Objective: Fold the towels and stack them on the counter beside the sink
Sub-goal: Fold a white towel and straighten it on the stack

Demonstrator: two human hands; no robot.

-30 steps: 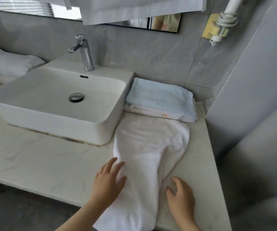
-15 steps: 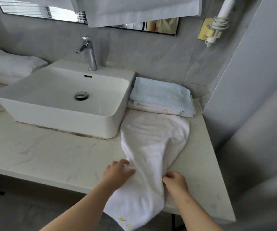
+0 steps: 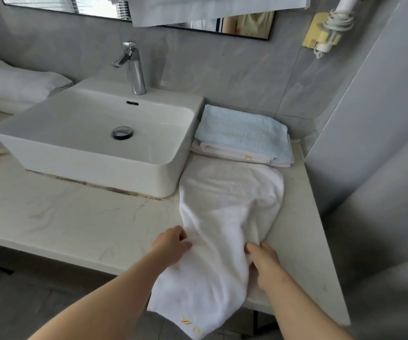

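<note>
White towel (image 3: 225, 217) lies lower centre on worktop (image 3: 75, 217), its end hanging over the edge. Left hand (image 3: 171, 244) and right hand (image 3: 264, 256): fingers curled, gripping its sides. Folded stack (image 3: 242, 136) right of sink (image 3: 87, 133).

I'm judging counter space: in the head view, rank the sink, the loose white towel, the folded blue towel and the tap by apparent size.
Largest to smallest:
sink
loose white towel, which lies nearer the camera, so its gap to the sink is unsure
folded blue towel
tap
</note>
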